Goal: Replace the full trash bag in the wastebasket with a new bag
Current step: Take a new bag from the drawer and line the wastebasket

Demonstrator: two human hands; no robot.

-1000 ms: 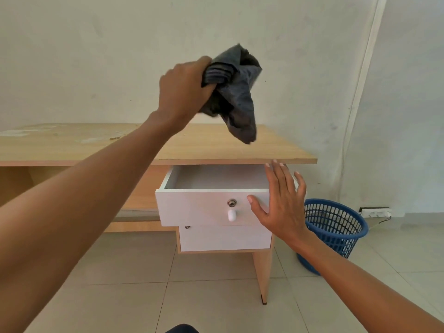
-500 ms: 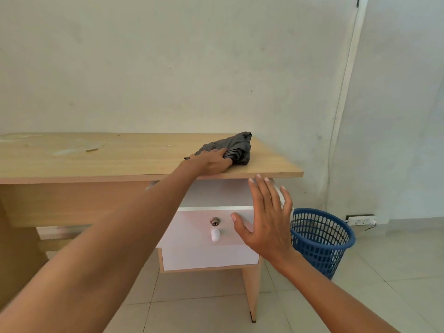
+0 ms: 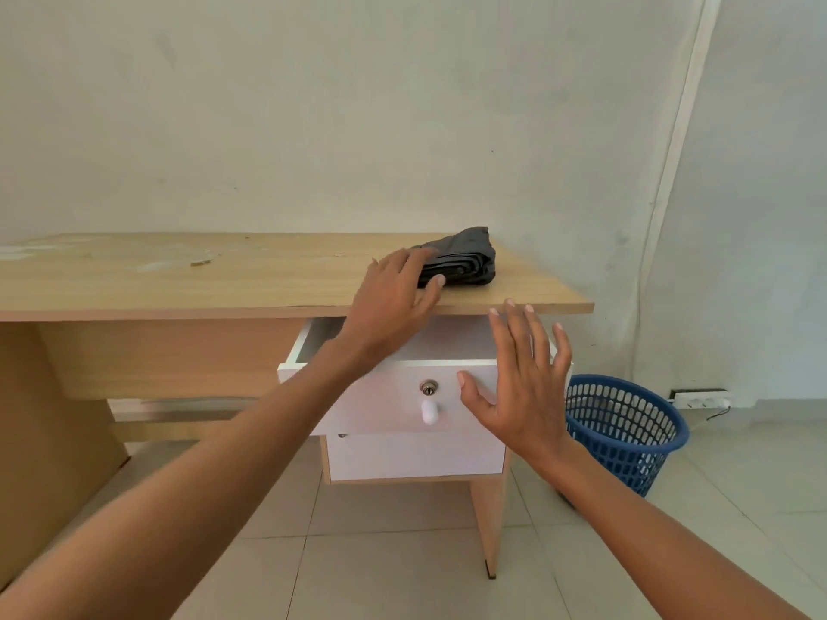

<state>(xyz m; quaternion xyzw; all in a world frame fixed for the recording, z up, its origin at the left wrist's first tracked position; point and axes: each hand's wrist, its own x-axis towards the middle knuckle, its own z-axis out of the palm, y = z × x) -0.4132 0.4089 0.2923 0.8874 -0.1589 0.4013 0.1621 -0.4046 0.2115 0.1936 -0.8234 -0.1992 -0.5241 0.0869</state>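
Observation:
A folded dark grey trash bag (image 3: 465,257) lies on the wooden desk top (image 3: 223,279) near its right end. My left hand (image 3: 394,297) hovers just in front of the bag with fingers spread and holds nothing. My right hand (image 3: 523,378) is held flat, fingers straight, in front of the right part of the open white top drawer (image 3: 389,396). A blue plastic mesh wastebasket (image 3: 626,431) stands on the floor to the right of the desk, with no bag visible in it.
A second white drawer (image 3: 416,456) sits closed under the open one. A white power strip (image 3: 702,399) lies by the wall behind the basket. Pale floor tiles (image 3: 402,570) spread out in front of the desk. A pipe (image 3: 671,172) runs up the wall.
My left hand brought the bag down from the air onto the desk top, let go of it and drew back a little. My right hand stayed flat at the drawer front.

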